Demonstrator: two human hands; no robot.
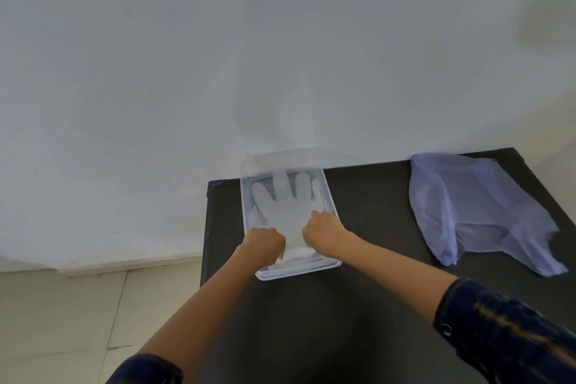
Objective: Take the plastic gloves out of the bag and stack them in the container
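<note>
Writing is seen nowhere. Thin translucent plastic gloves (288, 212) are laid flat, fingers away, inside a clear rectangular plastic container (331, 203) on a black table (374, 305). Their cuff is pinched by the curled left hand (265, 243) and right hand (322, 229). A crumpled lilac plastic bag (473, 206) lies well apart.

A clear plastic glove (288, 212) lies flat, fingers pointing far, inside the clear rectangular container (331, 200). The pale blue bag (473, 206) lies crumpled far right, seemingly empty.
</note>
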